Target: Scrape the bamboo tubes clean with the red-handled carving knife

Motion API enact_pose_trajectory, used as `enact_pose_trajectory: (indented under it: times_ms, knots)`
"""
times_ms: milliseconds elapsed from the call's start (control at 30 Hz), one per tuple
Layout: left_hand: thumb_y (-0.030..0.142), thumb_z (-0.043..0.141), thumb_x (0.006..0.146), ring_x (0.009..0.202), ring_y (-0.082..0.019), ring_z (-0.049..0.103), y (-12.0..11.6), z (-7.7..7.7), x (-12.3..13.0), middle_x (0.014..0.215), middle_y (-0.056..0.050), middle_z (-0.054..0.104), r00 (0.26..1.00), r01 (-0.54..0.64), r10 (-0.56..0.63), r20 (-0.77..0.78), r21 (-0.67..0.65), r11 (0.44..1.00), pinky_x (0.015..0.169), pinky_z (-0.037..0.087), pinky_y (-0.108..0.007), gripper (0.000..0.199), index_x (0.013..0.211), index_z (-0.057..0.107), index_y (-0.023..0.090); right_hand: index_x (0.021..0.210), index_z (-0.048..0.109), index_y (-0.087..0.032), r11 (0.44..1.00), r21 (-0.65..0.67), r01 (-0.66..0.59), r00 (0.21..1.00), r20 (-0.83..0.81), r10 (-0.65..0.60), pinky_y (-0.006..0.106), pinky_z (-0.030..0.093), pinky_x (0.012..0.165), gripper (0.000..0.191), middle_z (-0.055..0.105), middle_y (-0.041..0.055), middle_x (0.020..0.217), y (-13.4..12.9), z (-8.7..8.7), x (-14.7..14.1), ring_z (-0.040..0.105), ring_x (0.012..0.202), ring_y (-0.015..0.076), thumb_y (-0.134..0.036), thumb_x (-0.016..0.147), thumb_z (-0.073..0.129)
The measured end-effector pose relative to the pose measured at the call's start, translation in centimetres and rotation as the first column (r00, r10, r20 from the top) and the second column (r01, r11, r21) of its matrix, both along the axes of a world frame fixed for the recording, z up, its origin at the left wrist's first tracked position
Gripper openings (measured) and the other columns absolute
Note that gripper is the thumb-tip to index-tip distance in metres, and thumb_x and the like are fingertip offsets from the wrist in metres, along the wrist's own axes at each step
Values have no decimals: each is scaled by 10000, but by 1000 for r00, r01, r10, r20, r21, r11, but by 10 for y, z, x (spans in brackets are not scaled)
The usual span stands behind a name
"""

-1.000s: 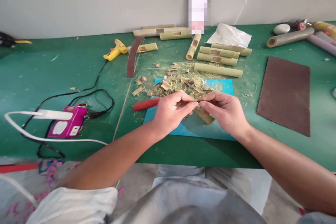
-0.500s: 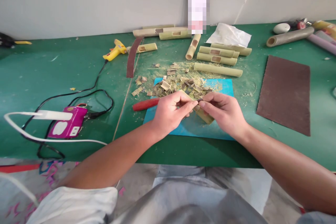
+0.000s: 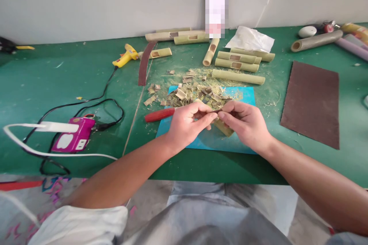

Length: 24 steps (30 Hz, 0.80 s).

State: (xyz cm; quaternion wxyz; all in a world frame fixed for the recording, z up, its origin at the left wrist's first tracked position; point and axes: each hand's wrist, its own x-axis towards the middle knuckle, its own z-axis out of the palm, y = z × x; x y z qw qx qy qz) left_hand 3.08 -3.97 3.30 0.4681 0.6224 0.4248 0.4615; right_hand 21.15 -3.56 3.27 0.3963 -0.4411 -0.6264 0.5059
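Note:
My left hand (image 3: pixel 188 124) and my right hand (image 3: pixel 244 122) meet over the blue mat (image 3: pixel 207 141), fingertips closed. Both pinch a small dark brown piece of sandpaper (image 3: pixel 217 111) between thumbs and fingers. Just below it a bamboo tube (image 3: pixel 224 127) lies slanted over the mat, its upper part largely covered by my fingers; whether a hand also grips it I cannot tell. Left of my left hand a red handle (image 3: pixel 159 115) sticks out, its other end hidden. Bamboo chips (image 3: pixel 184 93) and shavings are heaped beyond my hands.
Several bamboo tubes (image 3: pixel 238 76) with cut openings lie at the back. A brown sandpaper sheet (image 3: pixel 312 103) is at right, and a sandpaper strip (image 3: pixel 146 65) beside the yellow glue gun (image 3: pixel 125 57). Cords run around a purple power strip (image 3: pixel 73 134). A phone (image 3: pixel 216 7) leans against the wall.
More of the brown sandpaper piece shows between my fingertips now. My hands have shifted only slightly; the things on the table stay where they were.

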Motion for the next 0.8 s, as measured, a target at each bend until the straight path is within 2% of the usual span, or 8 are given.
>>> enact_pose_trajectory:
  times_ms: [133,333,400,467,567,633,700,800]
  knots:
    - [366,755,787,544,-110,670,-2,3,3,685,7,689,992,76,-56,115,-177,981,522,544,-200,268,880,620,154,731,568,-188,994,109,-13,997,72,6,223,366,536,211,519,-43,647,1,-1,3,461,580,73,-331,883,595]
    - [349,682,859,556,-116,669,1,0,1,652,-1,683,994,91,-79,71,-178,980,491,502,-193,222,828,579,155,734,580,-188,979,202,-39,978,206,-3,240,392,574,192,569,-16,675,6,1,4,499,617,96,-322,872,580]
    - [321,640,887,565,-119,670,8,-3,-5,682,-10,695,999,31,-29,18,-100,995,487,496,-197,176,848,578,161,795,609,-185,964,263,-49,942,334,-43,253,396,597,203,587,-2,719,6,2,6,502,632,106,-383,839,622]
    - [295,627,891,591,-119,670,17,-8,-16,715,-14,702,990,-95,101,-93,70,993,524,512,-207,134,870,599,166,878,626,-185,942,325,-83,854,510,-101,268,389,616,287,610,16,800,5,3,7,501,651,117,-455,788,669]
    - [274,671,857,690,-128,672,31,-14,-33,779,-24,717,883,-206,346,-319,398,894,649,535,-235,103,863,664,171,938,623,-195,943,285,-170,661,743,-105,273,352,601,358,628,29,844,1,4,6,518,670,139,-507,767,665]
    - [260,688,845,722,-135,668,38,-17,-40,799,-29,725,811,-164,409,-418,510,845,690,529,-245,87,846,689,173,916,612,-197,952,203,-230,549,834,-45,274,323,584,305,632,30,822,-2,3,4,538,676,150,-478,798,624]
    - [242,675,855,707,-134,659,40,-19,-42,790,-32,726,780,-104,405,-476,540,835,690,523,-246,77,835,697,171,875,595,-195,955,146,-258,466,885,-9,281,300,573,228,641,36,817,-4,1,2,554,671,154,-418,833,567]
    - [216,646,875,701,-131,658,40,-23,-38,774,-26,724,748,-17,377,-545,554,833,694,517,-241,81,831,703,176,831,571,-194,963,135,-233,407,913,-29,294,275,563,185,651,47,819,-5,-2,-1,566,660,159,-364,856,502]
